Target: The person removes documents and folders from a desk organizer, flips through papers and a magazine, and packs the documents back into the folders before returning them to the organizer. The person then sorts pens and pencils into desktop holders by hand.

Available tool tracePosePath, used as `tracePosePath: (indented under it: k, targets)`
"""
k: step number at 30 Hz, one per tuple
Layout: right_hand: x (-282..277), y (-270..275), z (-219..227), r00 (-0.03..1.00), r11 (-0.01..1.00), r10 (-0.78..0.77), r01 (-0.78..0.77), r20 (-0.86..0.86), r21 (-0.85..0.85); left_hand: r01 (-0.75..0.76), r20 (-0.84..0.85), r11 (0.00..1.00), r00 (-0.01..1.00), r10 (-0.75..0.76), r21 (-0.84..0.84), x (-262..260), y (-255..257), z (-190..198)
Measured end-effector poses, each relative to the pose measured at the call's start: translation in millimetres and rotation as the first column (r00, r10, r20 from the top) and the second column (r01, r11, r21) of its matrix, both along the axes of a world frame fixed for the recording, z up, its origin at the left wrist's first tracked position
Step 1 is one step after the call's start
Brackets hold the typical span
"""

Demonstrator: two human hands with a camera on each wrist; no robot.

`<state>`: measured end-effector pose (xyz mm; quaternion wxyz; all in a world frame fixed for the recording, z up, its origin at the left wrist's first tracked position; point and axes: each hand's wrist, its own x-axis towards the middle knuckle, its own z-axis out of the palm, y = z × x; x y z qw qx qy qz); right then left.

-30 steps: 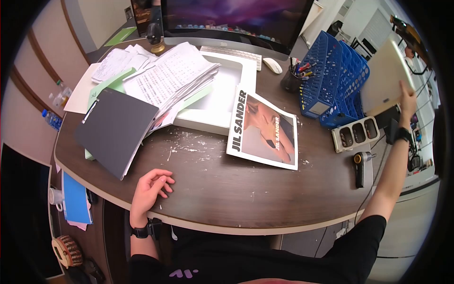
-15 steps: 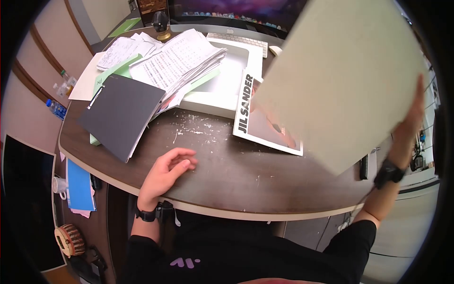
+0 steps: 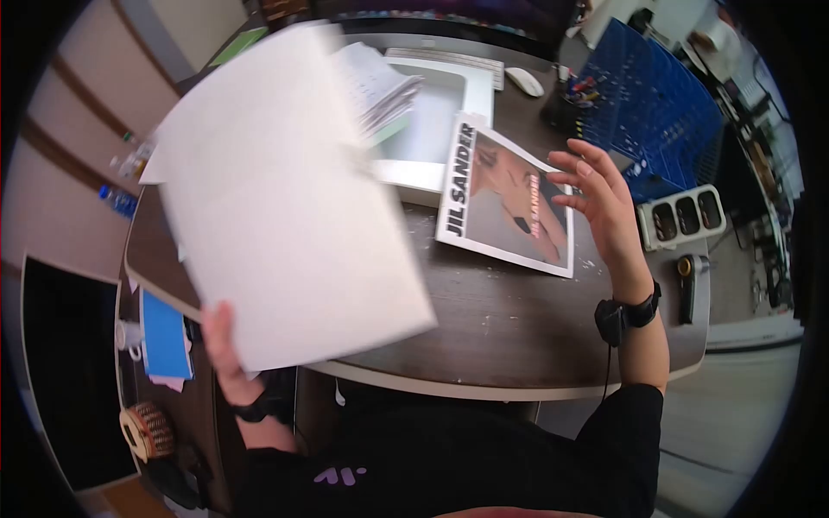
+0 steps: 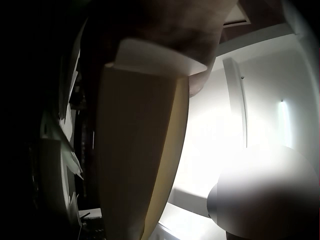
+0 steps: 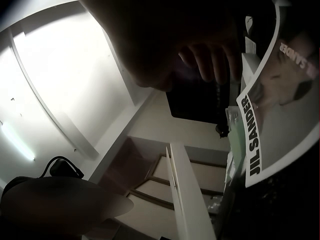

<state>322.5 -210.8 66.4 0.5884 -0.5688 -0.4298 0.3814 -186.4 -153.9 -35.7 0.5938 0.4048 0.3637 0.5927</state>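
My left hand (image 3: 224, 345) grips a large, flat off-white cardboard file box (image 3: 294, 207) by its lower left edge, tilted up over the left of the desk. In the left wrist view the file box (image 4: 132, 135) shows a yellowish narrow side and a pale flap (image 4: 155, 57) near the hand. It hides the dark folder and most of the paper stack (image 3: 380, 91). Raised with loosely bent fingers, my right hand (image 3: 600, 194) holds nothing. Its fingertips overlap the right edge of a JIL SANDER magazine (image 3: 509, 198), which leans on a shallow white box (image 3: 414, 177).
Blue perforated file racks (image 3: 656, 104) stand at the back right, beside a pen cup (image 3: 561, 108). A white mouse (image 3: 524, 82) lies near the keyboard (image 3: 458, 69). At the right edge are a three-slot white holder (image 3: 716, 197) and a black handheld tool (image 3: 688, 298).
The file box has come from the far right across the desk to the left. My right hand has let it go, and my left hand, which was idle, now grips it.
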Motion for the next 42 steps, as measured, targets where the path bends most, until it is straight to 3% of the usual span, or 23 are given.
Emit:
tracePosePath:
  k: [1,6,8,10,12,14,16,18,19,20,22,24,26,27,28,29,30,32,34,35,38,39,42]
  targets:
    - [14,-4,-1,0.997,0.998,-0.059,0.058,0.051,0.016,-0.202,-0.104,0.979,0.974,0.2,-0.003,-16,5,1]
    - [106,-15,6,0.897,0.91,-0.407,0.382,0.171,0.163,-0.326,-0.304,0.921,0.874,0.379,0.211,-26,56,43]
    - [145,-19,18,0.839,0.835,-0.531,0.494,0.117,0.243,-0.257,-0.338,0.953,0.893,0.297,0.159,-43,83,46]
    - [197,-22,28,0.7,0.72,-0.679,0.574,0.222,0.39,-0.219,-0.28,0.973,0.932,0.229,0.067,-25,93,63]
    - [242,-29,43,0.631,0.642,-0.753,0.643,0.186,0.416,-0.078,-0.099,0.991,0.993,0.067,-0.111,4,90,82]
    - [289,-40,56,0.606,0.582,-0.791,0.698,0.09,0.418,-0.008,-0.086,0.989,0.996,-0.005,-0.145,3,111,80]
    - [344,-53,62,0.429,0.463,-0.883,0.74,0.189,0.488,0.072,-0.259,0.992,0.961,-0.096,-0.099,-4,136,68]
    - [403,-76,69,-0.001,0.251,-0.922,0.762,0.388,0.597,0.098,-0.24,0.993,0.964,-0.113,-0.071,8,143,67]
    - [395,-85,75,-0.155,0.123,-0.919,0.759,0.362,0.639,0.038,-0.504,0.995,0.864,0.014,0.093,-4,159,58]
    - [430,-100,77,-0.223,0.062,-0.909,0.764,0.352,0.643,0.023,-0.699,0.963,0.692,0.177,0.267,-8,170,53]
    - [467,-129,83,-0.439,-0.093,-0.766,0.8,0.471,0.593,-0.113,-0.664,0.956,0.697,0.271,0.272,2,151,62]
    - [502,-152,80,-0.392,-0.145,-0.753,0.882,0.528,0.448,-0.148,-0.707,0.948,0.635,0.311,0.283,4,144,69]
    - [544,-175,66,-0.168,-0.022,-0.862,0.955,0.478,0.295,-0.111,-0.708,0.945,0.636,0.306,0.309,4,133,67]
    - [569,-182,53,-0.009,0.112,-0.924,0.949,0.382,0.295,-0.057,-0.721,0.941,0.627,0.293,0.333,3,124,68]
    - [557,-191,61,0.256,0.37,-0.811,0.921,0.525,0.122,-0.071,-0.714,0.939,0.631,0.304,0.337,4,116,68]
    - [541,-186,59,0.406,0.412,-0.842,0.909,0.354,-0.064,-0.005,-0.698,0.932,0.661,0.275,0.363,8,106,67]
    - [544,-187,52,0.413,0.42,-0.819,0.904,0.398,-0.074,0.06,-0.685,0.919,0.686,0.245,0.389,15,96,67]
    - [487,-168,40,0.374,0.377,-0.894,0.925,0.247,-0.038,0.047,-0.622,0.897,0.737,0.266,0.439,35,77,68]
    - [496,-169,30,0.534,0.522,-0.812,0.845,0.235,-0.117,0.216,-0.67,0.894,0.733,0.117,0.393,47,64,73]
    - [499,-162,19,0.443,0.44,-0.854,0.895,0.273,-0.076,0.239,-0.67,0.882,0.735,0.109,0.405,57,60,73]
    - [514,-161,12,0.397,0.418,-0.798,0.907,0.453,-0.057,0.336,-0.728,0.885,0.685,0.005,0.322,79,50,80]
    - [497,-154,10,0.233,0.324,-0.835,0.94,0.498,0.103,0.34,-0.724,0.888,0.689,-0.011,0.309,83,49,80]
    - [487,-152,17,0.146,0.294,-0.79,0.942,0.595,0.159,0.353,-0.729,0.887,0.684,-0.028,0.297,88,49,78]
